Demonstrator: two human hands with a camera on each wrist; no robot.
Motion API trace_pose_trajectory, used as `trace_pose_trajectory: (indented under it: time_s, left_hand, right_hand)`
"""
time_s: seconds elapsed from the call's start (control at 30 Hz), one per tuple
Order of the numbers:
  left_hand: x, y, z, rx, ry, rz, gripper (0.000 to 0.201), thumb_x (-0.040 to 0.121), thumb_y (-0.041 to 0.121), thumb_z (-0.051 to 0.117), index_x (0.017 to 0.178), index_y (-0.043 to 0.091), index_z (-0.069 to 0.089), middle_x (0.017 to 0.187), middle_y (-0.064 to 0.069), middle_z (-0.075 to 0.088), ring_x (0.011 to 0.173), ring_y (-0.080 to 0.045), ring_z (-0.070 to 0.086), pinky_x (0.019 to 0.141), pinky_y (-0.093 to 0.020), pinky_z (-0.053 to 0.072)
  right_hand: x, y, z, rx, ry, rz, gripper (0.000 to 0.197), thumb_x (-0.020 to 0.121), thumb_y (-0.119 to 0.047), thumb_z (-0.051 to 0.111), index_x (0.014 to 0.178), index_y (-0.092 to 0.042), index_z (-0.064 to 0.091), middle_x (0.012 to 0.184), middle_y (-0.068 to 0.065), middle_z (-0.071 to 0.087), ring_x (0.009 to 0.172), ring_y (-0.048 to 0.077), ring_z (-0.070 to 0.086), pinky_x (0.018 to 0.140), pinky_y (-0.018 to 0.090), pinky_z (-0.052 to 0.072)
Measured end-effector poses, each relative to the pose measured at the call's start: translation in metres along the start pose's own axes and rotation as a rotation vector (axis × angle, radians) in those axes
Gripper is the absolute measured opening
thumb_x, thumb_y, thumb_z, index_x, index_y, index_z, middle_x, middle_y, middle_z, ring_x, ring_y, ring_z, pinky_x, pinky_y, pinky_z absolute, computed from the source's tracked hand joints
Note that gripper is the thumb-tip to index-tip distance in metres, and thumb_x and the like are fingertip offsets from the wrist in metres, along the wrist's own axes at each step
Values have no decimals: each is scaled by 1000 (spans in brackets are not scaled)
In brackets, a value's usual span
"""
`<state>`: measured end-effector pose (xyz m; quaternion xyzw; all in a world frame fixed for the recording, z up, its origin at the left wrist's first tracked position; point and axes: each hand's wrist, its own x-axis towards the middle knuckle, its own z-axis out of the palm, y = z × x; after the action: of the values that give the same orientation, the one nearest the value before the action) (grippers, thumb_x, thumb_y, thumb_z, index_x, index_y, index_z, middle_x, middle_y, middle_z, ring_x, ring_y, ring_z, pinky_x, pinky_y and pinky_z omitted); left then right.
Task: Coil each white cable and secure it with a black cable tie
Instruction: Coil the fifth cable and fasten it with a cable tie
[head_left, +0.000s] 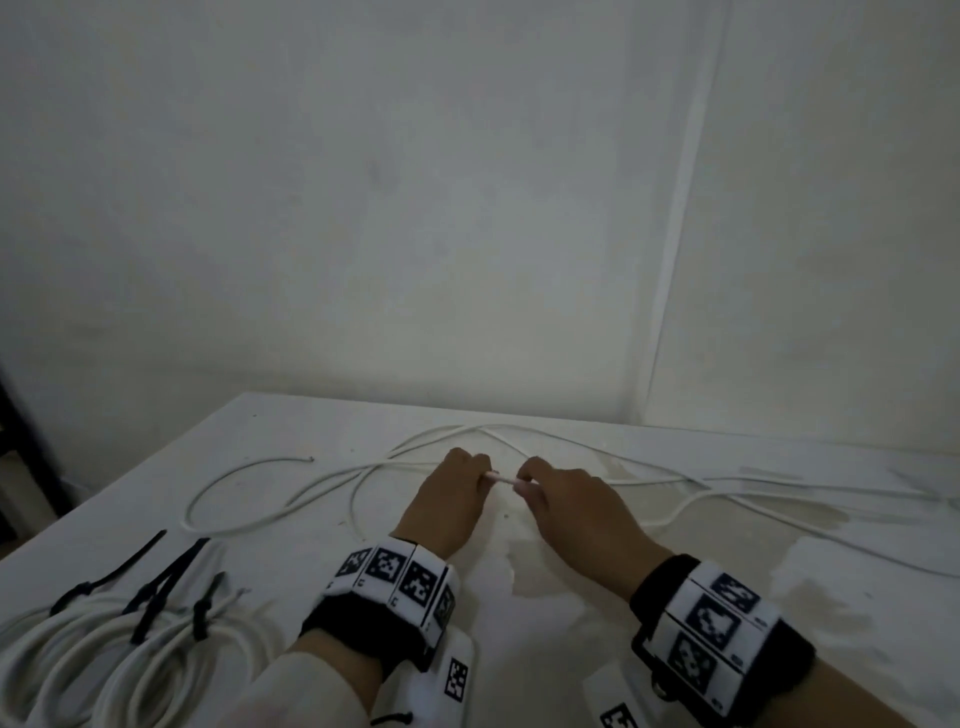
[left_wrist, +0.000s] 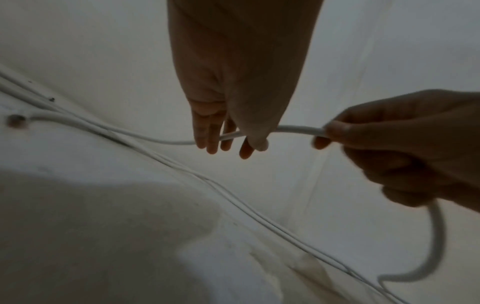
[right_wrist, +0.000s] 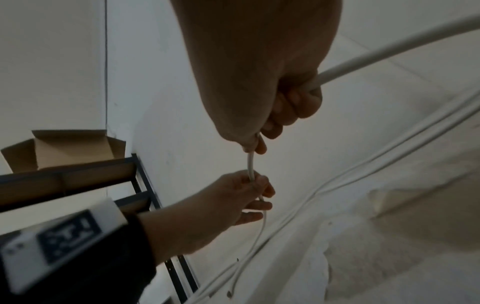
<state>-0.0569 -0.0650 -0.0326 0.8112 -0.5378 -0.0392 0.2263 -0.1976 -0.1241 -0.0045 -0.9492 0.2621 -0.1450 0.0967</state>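
A long loose white cable (head_left: 291, 501) sprawls in loops over the white table (head_left: 597, 613). Both hands hold one short stretch of it just above the table's middle. My left hand (head_left: 480, 475) pinches the cable (left_wrist: 298, 130) between thumb and fingers (left_wrist: 211, 142). My right hand (head_left: 524, 480) grips it in a fist a few centimetres to the right, and the cable (right_wrist: 389, 47) runs out past the palm. In the right wrist view, the left hand (right_wrist: 249, 195) sits just below the right hand (right_wrist: 262, 144). Three coiled white cables (head_left: 104, 654) bound with black ties (head_left: 156, 587) lie at the near left.
Walls meet in a corner right behind the table. More strands of the cable (head_left: 779, 493) trail toward the right edge. A dark metal shelf (right_wrist: 141, 185) carrying an open cardboard box (right_wrist: 64, 150) stands to the left of the table.
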Motion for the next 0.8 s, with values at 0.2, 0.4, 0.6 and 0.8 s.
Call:
trace_pose_trajectory:
  time_s: [0.2, 0.4, 0.6, 0.8]
  left_hand:
    - [10, -20, -9, 3, 116, -7, 24, 99, 19, 36, 101, 2, 52, 89, -6, 42, 91, -31, 52, 68, -29, 31]
    - [21, -53, -25, 46, 147, -90, 27, 98, 19, 38, 104, -2, 54, 87, -9, 42, 92, -33, 53, 70, -32, 33]
    - [22, -87, -53, 91, 231, -172, 27, 96, 14, 42, 104, -5, 59, 95, -28, 59, 91, -39, 56, 76, -39, 37]
    - [18, -84, -78, 267, 46, -285, 23, 94, 16, 48, 116, 12, 55, 109, -13, 64, 95, -30, 63, 76, -33, 49]
  right_hand:
    - [-13, 20, -19, 45, 146, 58, 26, 98, -36, 34, 100, -17, 51, 85, 6, 62, 82, 28, 57, 63, 30, 30]
    - [-29, 33, -30, 12, 189, 108, 26, 98, -36, 32, 107, -23, 52, 83, 6, 63, 80, 27, 58, 62, 29, 32]
    - [-35, 57, -34, -25, 96, 189, 21, 99, -34, 29, 97, -21, 45, 76, -3, 49, 71, 20, 46, 62, 29, 30]
    - [-32, 59, -23, -8, 110, 220, 18, 100, -26, 26, 101, -22, 43, 89, -3, 52, 83, 20, 53, 67, 30, 34]
